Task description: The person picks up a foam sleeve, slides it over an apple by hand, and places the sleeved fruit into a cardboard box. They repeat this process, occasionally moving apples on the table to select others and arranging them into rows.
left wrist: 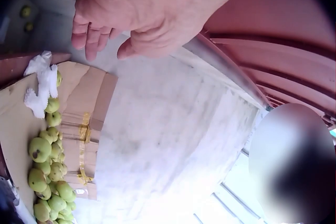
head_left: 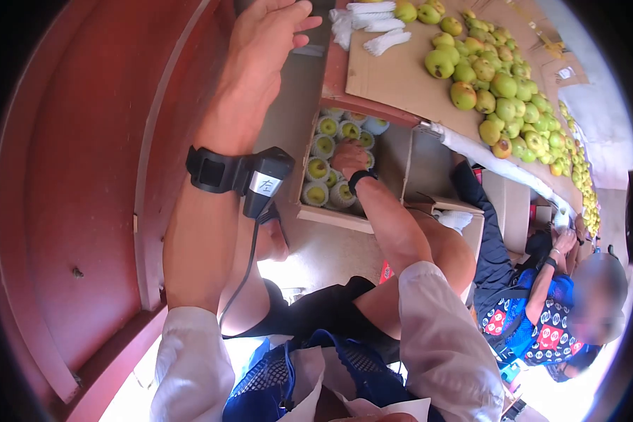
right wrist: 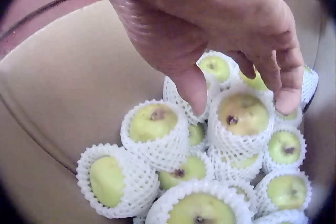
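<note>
In the head view, my left hand is raised beside the red wall, holding nothing. Its fingers are loosely bent in the left wrist view. My right hand reaches into a cardboard box of green apples in white foam nets. Seen from the right wrist, the right hand has its thumb and fingers spread around a netted apple with a brown spot, with small gaps on both sides. Another netted apple lies left of the thumb.
A pile of bare green apples lies on a cardboard-covered surface, with white foam nets near its edge. Another person works at the right. The red wall stands at the left.
</note>
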Action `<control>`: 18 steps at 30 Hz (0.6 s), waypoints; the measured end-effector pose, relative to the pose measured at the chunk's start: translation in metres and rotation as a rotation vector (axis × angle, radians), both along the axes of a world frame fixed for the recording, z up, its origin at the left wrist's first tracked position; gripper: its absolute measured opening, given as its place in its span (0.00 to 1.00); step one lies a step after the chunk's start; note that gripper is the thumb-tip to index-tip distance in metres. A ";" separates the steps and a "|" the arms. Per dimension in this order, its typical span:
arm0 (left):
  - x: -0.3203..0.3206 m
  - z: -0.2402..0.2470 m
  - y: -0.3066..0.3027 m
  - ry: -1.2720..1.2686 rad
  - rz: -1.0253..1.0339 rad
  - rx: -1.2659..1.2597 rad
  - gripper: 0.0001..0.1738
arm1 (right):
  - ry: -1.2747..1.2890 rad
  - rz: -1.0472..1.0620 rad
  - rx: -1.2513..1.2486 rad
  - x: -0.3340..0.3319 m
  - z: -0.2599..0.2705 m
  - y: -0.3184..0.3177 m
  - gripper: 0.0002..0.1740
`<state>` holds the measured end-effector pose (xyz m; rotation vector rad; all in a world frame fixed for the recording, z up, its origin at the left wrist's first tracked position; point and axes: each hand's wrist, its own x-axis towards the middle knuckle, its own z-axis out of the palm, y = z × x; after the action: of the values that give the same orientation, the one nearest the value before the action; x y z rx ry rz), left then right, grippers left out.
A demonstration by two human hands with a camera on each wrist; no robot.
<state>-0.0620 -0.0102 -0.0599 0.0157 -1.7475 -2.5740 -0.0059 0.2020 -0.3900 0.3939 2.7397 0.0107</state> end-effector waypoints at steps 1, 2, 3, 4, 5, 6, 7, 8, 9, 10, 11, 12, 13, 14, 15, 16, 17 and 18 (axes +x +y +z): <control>0.000 0.001 0.001 0.010 0.005 -0.001 0.19 | 0.059 0.141 0.055 0.001 0.002 0.002 0.22; 0.001 0.001 0.001 0.020 0.011 -0.003 0.19 | -0.022 0.263 -0.006 0.001 0.006 0.009 0.20; 0.001 0.002 0.000 0.029 -0.013 0.003 0.19 | -0.103 0.384 -0.066 0.003 0.036 0.008 0.17; 0.000 0.001 -0.002 0.038 -0.036 0.010 0.19 | -0.188 0.507 -0.125 0.005 0.065 0.007 0.16; -0.001 0.001 -0.004 0.046 -0.057 0.018 0.20 | -0.202 0.516 -0.104 0.007 0.083 -0.004 0.18; -0.003 -0.001 -0.006 0.074 -0.063 -0.020 0.23 | -0.261 0.535 -0.131 0.010 0.106 -0.009 0.18; -0.007 -0.003 -0.008 0.103 -0.069 -0.059 0.27 | -0.320 0.553 -0.160 0.013 0.129 -0.013 0.18; -0.008 -0.002 -0.008 0.133 -0.075 -0.099 0.30 | -0.377 0.570 -0.190 0.014 0.143 -0.015 0.18; -0.006 0.001 -0.006 0.119 -0.066 -0.093 0.27 | -0.345 0.677 -0.244 0.012 0.145 -0.019 0.20; -0.004 0.004 -0.005 0.104 -0.056 -0.088 0.24 | -0.359 0.667 -0.317 0.012 0.149 -0.017 0.20; -0.002 0.006 -0.004 0.088 -0.043 -0.084 0.22 | -0.375 0.658 -0.391 0.010 0.153 -0.015 0.21; -0.002 0.006 -0.005 0.094 -0.047 -0.080 0.22 | -0.394 0.650 -0.468 0.011 0.175 -0.019 0.22; -0.001 0.006 -0.005 0.098 -0.053 -0.077 0.22 | -0.347 0.791 -0.578 0.012 0.204 -0.017 0.20; -0.001 0.006 -0.006 0.103 -0.060 -0.077 0.22 | -0.385 0.680 -0.676 0.012 0.226 -0.017 0.19; 0.000 0.006 -0.006 0.097 -0.058 -0.076 0.21 | -0.420 0.568 -0.772 0.010 0.245 -0.016 0.18; 0.000 0.006 -0.007 0.092 -0.055 -0.077 0.21 | -0.455 0.456 -0.866 0.006 0.263 -0.014 0.16; 0.001 0.007 -0.007 0.085 -0.051 -0.078 0.20 | -0.377 0.427 -1.040 0.002 0.280 -0.003 0.15; 0.001 0.007 -0.008 0.086 -0.052 -0.076 0.20 | -0.296 0.394 -1.213 -0.004 0.293 0.007 0.14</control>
<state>-0.0608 -0.0183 -0.0531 -0.1418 -1.8364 -2.5003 -0.0100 0.2086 -0.0968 -0.4449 1.9954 -1.2692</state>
